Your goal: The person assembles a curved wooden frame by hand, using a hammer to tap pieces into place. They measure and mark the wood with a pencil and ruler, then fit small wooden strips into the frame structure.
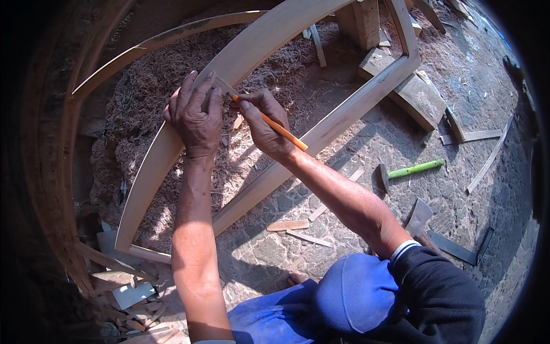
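Pale wood forms a curved frame (pixel 152 163) stretching from the lower left to the top right of the picture. Left of centre, the right hand's (pixel 264 123) fingers pinch an orange pencil (pixel 293 139), its tip just beside the left hand (pixel 197 112). The left fingers lie bent over the curved side; whether they grip anything cannot be told. Shavings (pixel 143 103) cover the upper left; a green-handled hammer (pixel 415 168) lies right of centre.

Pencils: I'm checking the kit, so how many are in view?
1: the orange pencil in the right hand, its tip near the left hand. Others may be hidden, for instance under the shavings.
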Demonstrator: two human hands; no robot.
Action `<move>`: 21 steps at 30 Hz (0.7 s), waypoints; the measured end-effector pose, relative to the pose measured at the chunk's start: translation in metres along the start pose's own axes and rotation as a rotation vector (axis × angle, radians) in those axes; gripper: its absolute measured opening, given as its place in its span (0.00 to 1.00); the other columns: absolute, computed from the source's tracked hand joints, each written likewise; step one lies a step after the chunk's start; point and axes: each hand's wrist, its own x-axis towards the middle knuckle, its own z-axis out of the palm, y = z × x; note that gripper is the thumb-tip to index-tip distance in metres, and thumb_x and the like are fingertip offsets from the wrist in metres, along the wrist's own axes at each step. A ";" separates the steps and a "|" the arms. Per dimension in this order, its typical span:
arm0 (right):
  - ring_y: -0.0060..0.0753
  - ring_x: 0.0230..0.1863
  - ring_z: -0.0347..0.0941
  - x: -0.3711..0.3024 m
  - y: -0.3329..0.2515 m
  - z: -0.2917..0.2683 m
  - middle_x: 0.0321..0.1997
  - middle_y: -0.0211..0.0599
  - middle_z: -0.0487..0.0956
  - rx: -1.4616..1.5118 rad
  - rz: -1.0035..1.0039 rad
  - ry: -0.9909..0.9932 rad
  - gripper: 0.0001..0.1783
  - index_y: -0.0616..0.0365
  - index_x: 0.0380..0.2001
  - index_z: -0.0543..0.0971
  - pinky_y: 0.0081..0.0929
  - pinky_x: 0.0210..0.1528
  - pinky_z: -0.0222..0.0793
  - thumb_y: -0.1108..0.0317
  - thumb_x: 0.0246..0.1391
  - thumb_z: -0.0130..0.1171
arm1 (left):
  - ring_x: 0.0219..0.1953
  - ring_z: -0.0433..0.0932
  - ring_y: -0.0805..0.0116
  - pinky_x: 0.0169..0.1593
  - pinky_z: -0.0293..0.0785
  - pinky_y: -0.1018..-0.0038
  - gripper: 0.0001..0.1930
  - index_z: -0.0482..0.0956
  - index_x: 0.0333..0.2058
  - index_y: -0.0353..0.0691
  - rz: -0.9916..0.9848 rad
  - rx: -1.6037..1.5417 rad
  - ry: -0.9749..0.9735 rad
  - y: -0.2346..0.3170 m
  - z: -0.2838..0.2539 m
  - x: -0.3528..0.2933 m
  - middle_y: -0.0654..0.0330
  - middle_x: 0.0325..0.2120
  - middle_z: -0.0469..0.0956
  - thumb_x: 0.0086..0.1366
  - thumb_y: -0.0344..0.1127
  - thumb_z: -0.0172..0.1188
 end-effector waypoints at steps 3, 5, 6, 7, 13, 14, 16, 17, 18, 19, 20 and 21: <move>0.34 0.55 0.77 0.000 -0.001 0.001 0.52 0.49 0.78 0.034 -0.011 0.014 0.14 0.68 0.49 0.71 0.33 0.62 0.74 0.65 0.71 0.51 | 0.56 0.75 0.60 0.62 0.60 0.54 0.17 0.85 0.50 0.60 -0.006 0.001 -0.005 0.000 0.000 0.000 0.66 0.56 0.78 0.61 0.43 0.68; 0.34 0.55 0.77 0.001 -0.001 0.001 0.52 0.49 0.78 0.037 -0.009 0.022 0.15 0.68 0.49 0.71 0.33 0.62 0.74 0.65 0.71 0.51 | 0.56 0.75 0.60 0.62 0.60 0.54 0.17 0.85 0.50 0.60 -0.005 0.001 -0.007 -0.001 0.000 0.000 0.66 0.56 0.78 0.61 0.43 0.68; 0.34 0.55 0.77 0.001 -0.002 0.001 0.52 0.49 0.78 0.021 -0.004 0.020 0.15 0.68 0.49 0.71 0.33 0.62 0.74 0.65 0.71 0.51 | 0.56 0.75 0.60 0.62 0.60 0.54 0.17 0.85 0.50 0.60 0.000 0.002 -0.005 -0.001 0.000 0.000 0.66 0.56 0.78 0.61 0.43 0.68; 0.34 0.55 0.77 0.001 -0.002 0.001 0.52 0.49 0.78 0.002 0.021 0.018 0.15 0.68 0.49 0.71 0.33 0.62 0.74 0.65 0.71 0.51 | 0.56 0.75 0.60 0.62 0.60 0.54 0.17 0.85 0.50 0.60 0.002 0.002 -0.003 -0.001 0.000 0.000 0.66 0.56 0.78 0.61 0.43 0.68; 0.33 0.55 0.77 -0.001 -0.003 0.002 0.52 0.49 0.78 0.044 -0.024 0.017 0.15 0.68 0.49 0.71 0.32 0.61 0.74 0.65 0.71 0.50 | 0.55 0.75 0.61 0.62 0.60 0.55 0.17 0.85 0.50 0.60 -0.003 0.001 -0.006 -0.001 0.000 0.000 0.66 0.56 0.78 0.61 0.43 0.68; 0.33 0.55 0.77 -0.002 -0.003 0.003 0.52 0.49 0.78 0.021 -0.015 0.026 0.15 0.67 0.49 0.71 0.32 0.61 0.73 0.65 0.71 0.50 | 0.55 0.75 0.61 0.62 0.60 0.55 0.17 0.85 0.50 0.60 0.001 -0.003 -0.004 -0.001 0.000 0.000 0.66 0.56 0.78 0.61 0.43 0.68; 0.33 0.55 0.77 -0.002 -0.002 0.003 0.52 0.48 0.78 -0.020 0.019 0.012 0.15 0.67 0.50 0.71 0.31 0.61 0.73 0.65 0.71 0.50 | 0.55 0.75 0.61 0.62 0.60 0.55 0.17 0.85 0.50 0.60 0.008 -0.007 0.001 -0.001 0.000 0.000 0.66 0.56 0.78 0.61 0.43 0.68; 0.33 0.55 0.77 -0.002 -0.002 0.003 0.52 0.48 0.78 -0.013 0.016 0.009 0.15 0.67 0.50 0.71 0.32 0.61 0.73 0.64 0.71 0.50 | 0.55 0.75 0.61 0.62 0.60 0.55 0.17 0.85 0.50 0.60 0.005 -0.009 -0.001 -0.001 0.000 0.000 0.66 0.56 0.78 0.61 0.43 0.68; 0.33 0.55 0.77 -0.001 -0.001 0.003 0.52 0.48 0.78 -0.008 0.015 0.002 0.15 0.67 0.50 0.71 0.32 0.61 0.73 0.64 0.71 0.50 | 0.55 0.75 0.61 0.62 0.60 0.55 0.17 0.85 0.50 0.60 0.000 -0.011 -0.003 -0.001 0.000 0.000 0.66 0.56 0.79 0.61 0.43 0.68; 0.33 0.55 0.77 -0.001 -0.001 0.002 0.52 0.48 0.78 0.008 0.045 0.022 0.15 0.67 0.50 0.71 0.32 0.61 0.73 0.64 0.71 0.50 | 0.55 0.75 0.61 0.62 0.60 0.55 0.17 0.85 0.50 0.60 -0.003 -0.010 -0.009 -0.001 0.000 0.001 0.66 0.56 0.79 0.61 0.43 0.68; 0.33 0.55 0.77 -0.001 -0.001 0.002 0.52 0.48 0.78 -0.005 -0.005 0.006 0.15 0.67 0.50 0.71 0.32 0.61 0.73 0.64 0.71 0.51 | 0.55 0.75 0.61 0.62 0.60 0.55 0.17 0.85 0.50 0.60 -0.003 -0.013 -0.003 -0.001 0.001 0.001 0.66 0.56 0.79 0.61 0.43 0.68; 0.33 0.55 0.77 -0.001 -0.001 0.001 0.52 0.48 0.78 -0.007 -0.021 0.015 0.15 0.67 0.50 0.71 0.32 0.61 0.73 0.64 0.71 0.51 | 0.55 0.75 0.61 0.62 0.60 0.55 0.17 0.85 0.50 0.60 -0.003 -0.010 -0.004 -0.001 0.000 0.001 0.66 0.56 0.79 0.61 0.43 0.68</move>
